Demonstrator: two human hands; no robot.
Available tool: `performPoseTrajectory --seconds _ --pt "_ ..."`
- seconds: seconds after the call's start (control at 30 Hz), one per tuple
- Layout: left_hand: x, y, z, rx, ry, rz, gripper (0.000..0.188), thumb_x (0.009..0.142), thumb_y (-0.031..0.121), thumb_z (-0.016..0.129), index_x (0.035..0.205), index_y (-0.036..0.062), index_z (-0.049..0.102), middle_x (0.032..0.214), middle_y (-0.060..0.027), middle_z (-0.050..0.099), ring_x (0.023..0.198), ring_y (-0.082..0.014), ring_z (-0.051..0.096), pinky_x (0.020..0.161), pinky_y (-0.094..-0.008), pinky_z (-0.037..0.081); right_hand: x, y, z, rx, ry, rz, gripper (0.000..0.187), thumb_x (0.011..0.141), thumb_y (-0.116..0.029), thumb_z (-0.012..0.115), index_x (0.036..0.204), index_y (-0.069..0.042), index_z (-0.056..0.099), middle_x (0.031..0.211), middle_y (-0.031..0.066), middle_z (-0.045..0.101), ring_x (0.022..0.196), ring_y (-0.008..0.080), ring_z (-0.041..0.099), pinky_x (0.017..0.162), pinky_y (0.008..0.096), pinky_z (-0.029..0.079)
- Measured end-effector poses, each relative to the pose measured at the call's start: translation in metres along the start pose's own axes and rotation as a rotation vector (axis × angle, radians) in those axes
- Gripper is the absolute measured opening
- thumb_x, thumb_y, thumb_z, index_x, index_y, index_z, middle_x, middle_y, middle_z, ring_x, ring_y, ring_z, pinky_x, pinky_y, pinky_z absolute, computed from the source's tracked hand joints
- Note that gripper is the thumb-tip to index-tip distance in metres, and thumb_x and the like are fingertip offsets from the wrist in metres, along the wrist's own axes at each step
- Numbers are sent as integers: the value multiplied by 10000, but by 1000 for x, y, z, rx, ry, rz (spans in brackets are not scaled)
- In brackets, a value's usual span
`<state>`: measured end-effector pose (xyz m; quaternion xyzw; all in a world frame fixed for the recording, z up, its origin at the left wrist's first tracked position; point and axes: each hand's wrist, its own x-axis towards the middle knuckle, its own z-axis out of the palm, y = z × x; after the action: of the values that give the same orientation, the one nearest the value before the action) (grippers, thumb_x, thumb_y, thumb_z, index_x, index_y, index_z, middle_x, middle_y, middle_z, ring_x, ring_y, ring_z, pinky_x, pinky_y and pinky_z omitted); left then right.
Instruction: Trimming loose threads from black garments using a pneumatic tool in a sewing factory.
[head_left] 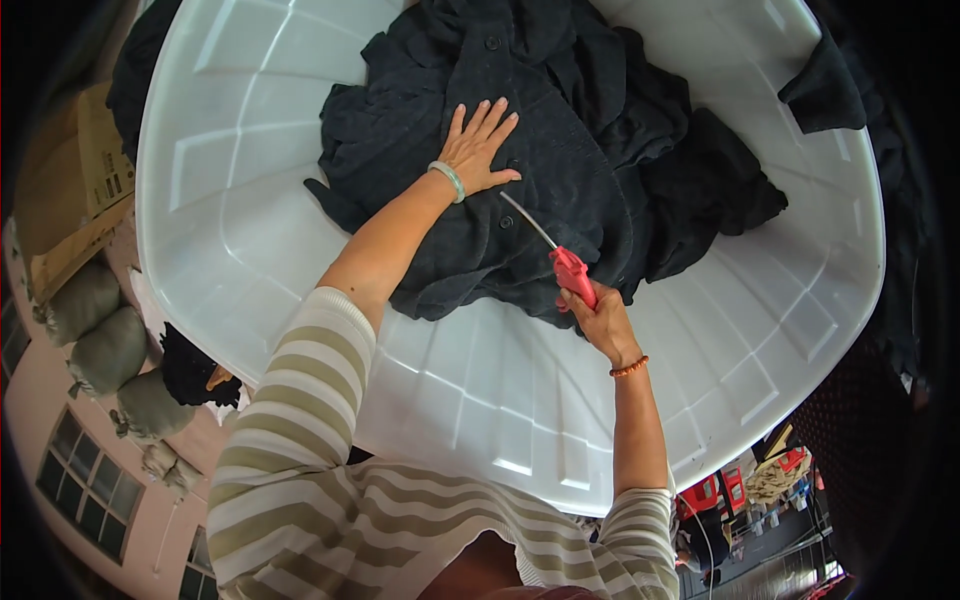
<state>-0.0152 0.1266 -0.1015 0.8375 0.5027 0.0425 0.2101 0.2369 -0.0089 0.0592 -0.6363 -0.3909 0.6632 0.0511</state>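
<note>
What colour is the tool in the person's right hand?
The tool is pinkish red, its nozzle silvery; head view.

Free gap left of dark garments — tub wall beyond.

From the wearer's head, my left fisheye looks down past a striped top into the white tub, close enough to dominate my view.

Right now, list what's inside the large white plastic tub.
Crumpled black buttoned garments, the left hand on top, a red-handled metal tool over them. Anything underneath is covered.
</note>
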Motion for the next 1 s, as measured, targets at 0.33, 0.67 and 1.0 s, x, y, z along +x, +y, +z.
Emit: performPoseTrajectory --seconds 0.33,0.67,1.0 --pt "1 -3 2 -20 -23 -34 912 763 598 625 1464 135 270 1552 -109 150 1430 -292 140 1141 -506 58 43 -35 3 -559 471 -213 153 887 -146 573 910 -4 521 760 270 604 735 449 598 644 486 473" --pt "1 2 5 19 -35 -30 934 753 630 606 1464 130 263 1547 -115 161 1427 -290 149 1136 -508 66 110 -106 -9 -763 573 -340 213 894 -209 564 944 -4 529 760 264 628 758 446 619 675 502 493" --pt "-24 21 -3 192 -160 422 778 787 469 634 1428 131 351 1515 -104 267 1423 -268 187 1109 -576 97 -13 -25 -5 -832 145 -50 240 870 -222 607 952 -2 554 774 237 638 765 426 616 707 490 489"
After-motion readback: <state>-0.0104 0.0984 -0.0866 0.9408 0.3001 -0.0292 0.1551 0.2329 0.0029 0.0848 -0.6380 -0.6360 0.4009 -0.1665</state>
